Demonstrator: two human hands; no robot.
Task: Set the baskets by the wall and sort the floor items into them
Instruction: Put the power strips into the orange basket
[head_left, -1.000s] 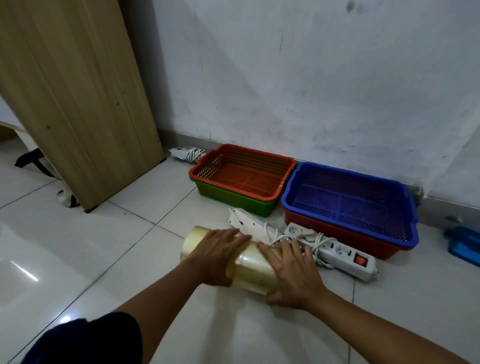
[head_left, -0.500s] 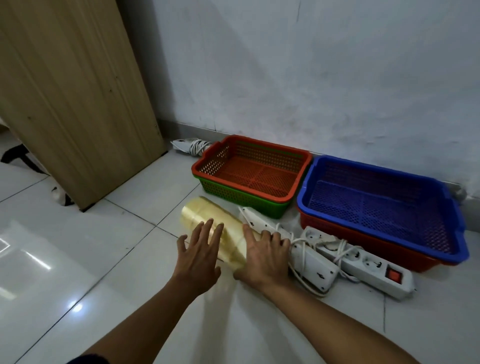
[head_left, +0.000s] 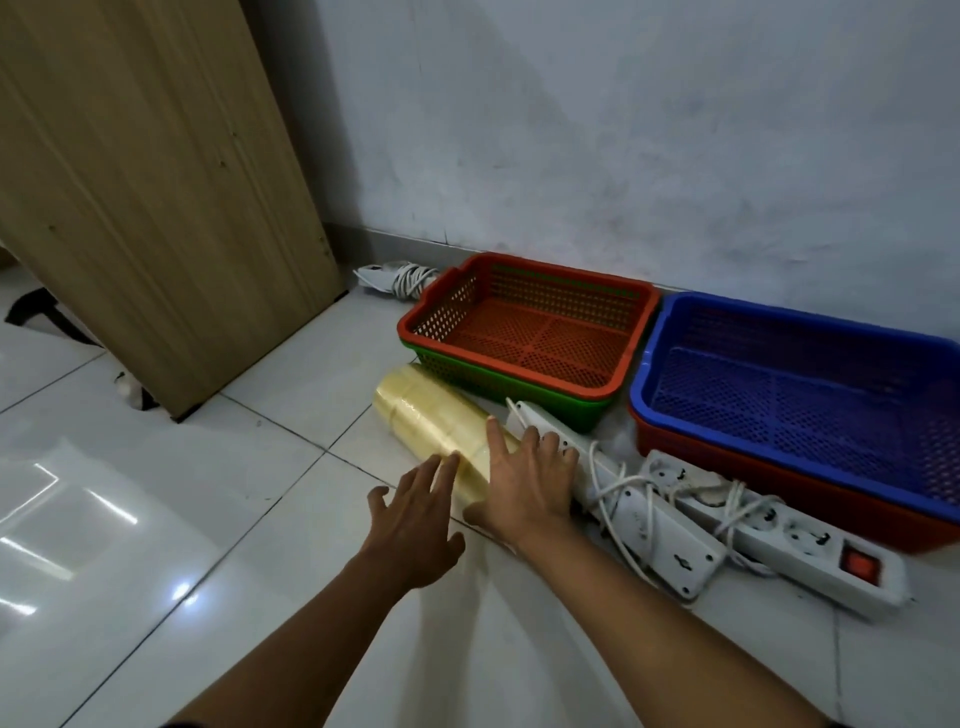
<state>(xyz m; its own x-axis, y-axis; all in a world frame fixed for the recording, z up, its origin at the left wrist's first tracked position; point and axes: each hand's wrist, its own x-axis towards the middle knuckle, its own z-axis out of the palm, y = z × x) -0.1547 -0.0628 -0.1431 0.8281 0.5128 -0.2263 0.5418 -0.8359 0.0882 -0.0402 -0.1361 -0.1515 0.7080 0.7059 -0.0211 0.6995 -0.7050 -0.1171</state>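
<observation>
A long yellowish stack of tape rolls lies on the floor tiles in front of the baskets. My right hand rests flat on its near end, fingers spread. My left hand hovers open just left of that end, its fingertips at the roll. By the wall an orange basket sits nested in a green basket, and a blue basket sits nested in a red basket. Two white power strips with tangled cords lie right of my right hand.
A wooden board leans on the left. Another white power strip with a coiled cord lies by the wall behind the orange basket. The glossy white floor tiles spread to the left and toward me.
Both hands have let go of the tape stack, which now lies farther away near the green basket. The left hand has opened and come off it; the right stays on its near end.
</observation>
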